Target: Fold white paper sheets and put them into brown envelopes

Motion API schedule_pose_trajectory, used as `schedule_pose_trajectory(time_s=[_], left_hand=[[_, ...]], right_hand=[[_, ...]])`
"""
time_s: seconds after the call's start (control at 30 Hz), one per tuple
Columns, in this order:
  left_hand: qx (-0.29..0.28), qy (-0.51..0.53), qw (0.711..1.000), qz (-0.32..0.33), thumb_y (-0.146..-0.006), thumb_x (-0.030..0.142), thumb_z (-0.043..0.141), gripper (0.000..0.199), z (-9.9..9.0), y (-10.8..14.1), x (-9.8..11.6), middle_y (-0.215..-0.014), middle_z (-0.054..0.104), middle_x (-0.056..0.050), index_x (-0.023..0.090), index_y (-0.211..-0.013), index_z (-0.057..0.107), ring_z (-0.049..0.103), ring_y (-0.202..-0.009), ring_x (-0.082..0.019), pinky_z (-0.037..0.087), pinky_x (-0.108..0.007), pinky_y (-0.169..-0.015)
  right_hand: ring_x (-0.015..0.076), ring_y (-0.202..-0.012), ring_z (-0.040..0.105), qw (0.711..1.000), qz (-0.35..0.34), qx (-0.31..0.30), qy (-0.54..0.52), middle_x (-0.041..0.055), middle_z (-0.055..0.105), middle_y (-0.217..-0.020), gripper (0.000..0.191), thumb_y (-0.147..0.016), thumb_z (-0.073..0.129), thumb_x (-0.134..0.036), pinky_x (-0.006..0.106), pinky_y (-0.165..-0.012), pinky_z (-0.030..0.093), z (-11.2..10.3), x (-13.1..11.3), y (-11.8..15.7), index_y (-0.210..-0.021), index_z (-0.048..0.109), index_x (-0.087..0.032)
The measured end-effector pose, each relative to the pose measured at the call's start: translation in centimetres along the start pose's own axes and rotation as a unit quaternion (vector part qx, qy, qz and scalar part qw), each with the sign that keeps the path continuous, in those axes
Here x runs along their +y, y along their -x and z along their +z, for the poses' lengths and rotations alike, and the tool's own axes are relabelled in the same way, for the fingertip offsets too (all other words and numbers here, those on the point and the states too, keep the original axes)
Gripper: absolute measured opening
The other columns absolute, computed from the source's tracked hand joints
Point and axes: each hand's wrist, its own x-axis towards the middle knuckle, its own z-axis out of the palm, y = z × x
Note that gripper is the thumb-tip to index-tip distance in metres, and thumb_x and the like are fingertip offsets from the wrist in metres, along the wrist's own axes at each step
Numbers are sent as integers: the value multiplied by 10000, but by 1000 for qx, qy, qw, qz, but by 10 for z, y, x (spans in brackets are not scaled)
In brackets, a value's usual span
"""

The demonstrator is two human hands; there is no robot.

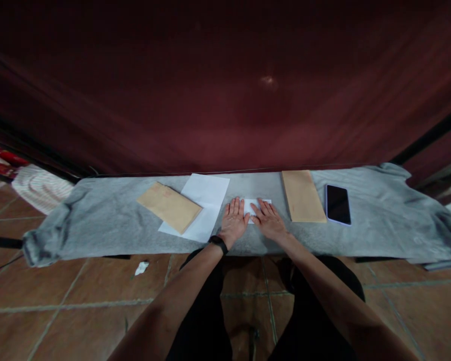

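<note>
Centrally, small white paper [248, 206] was laid apparently crosswise | partly covered by left hand [233, 220], right hand [269, 220] | grips were spread flat

Dim light, faint glare, stretched edges.

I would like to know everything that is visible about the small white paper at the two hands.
The small white paper lies flat on the grey cloth, between the larger white sheet and the right-hand brown envelope. Its visible part looks plain, with straight edges. The right hand lies palm down over part of it, and the left hand lies palm down at its left end. Their cover hides its full outline; whether it is folded, I cannot tell.
</note>
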Motion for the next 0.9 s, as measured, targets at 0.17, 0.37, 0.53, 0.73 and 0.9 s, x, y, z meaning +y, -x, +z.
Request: schedule_pose_trajectory(time_s=[0.17, 0.37, 0.53, 0.73, 0.9], left_hand=[[-8, -1, 1000, -1, -1047, 429, 283, 645, -3, 0, 1, -1651, 270, -176, 73, -1584, 260, 232, -1540, -279, 191, -460, -1251], [-5, -12, 1000, -21, -1042, 438, 294, 646, -5, 3, 4, -1639, 290, -186, 91, -1586, 266, 233, -1538, -311, 214, -522, -1229], [-12, -10, 1000, -25, -1039, 452, 295, 660, -7, 5, 3, -1642, 285, -180, 90, -1589, 258, 229, -1540, -301, 210, -512, -1234], [-20, -5, 1000, -22, -1033, 443, 300, 657, -5, 5, 0, -1644, 286, -173, 99, -1592, 262, 210, -1546, -301, 197, -525, -1237], [-22, 4, 1000, -14, -1037, 432, 287, 645, -7, 7, -2, -1646, 287, -161, 98, -1588, 269, 221, -1544, -283, 204, -502, -1244]], right_hand=[[297, -1501, 321, 1000, 21, -17, 10, 119, 266, -1658, 558, -1053, 373, -437, 483, -1231, 219, -4, 4, 0, -1568, 370, -223], [307, -1498, 327, 999, 36, -15, 20, 146, 269, -1650, 584, -1057, 343, -441, 501, -1216, 240, -3, 12, 1, -1583, 329, -188], [317, -1486, 346, 999, 41, -12, 12, 146, 303, -1636, 592, -1047, 355, -442, 538, -1218, 225, -4, 13, -2, -1574, 349, -173], [304, -1505, 309, 1000, 0, 22, -17, 145, 310, -1632, 574, -1062, 313, -400, 525, -1245, 179, -9, -6, -4, -1563, 365, -126], [265, -1509, 311, 999, -28, 0, -24, 74, 304, -1646, 528, -1067, 321, -419, 486, -1253, 193, -4, -17, 0, -1554, 397, -229]])
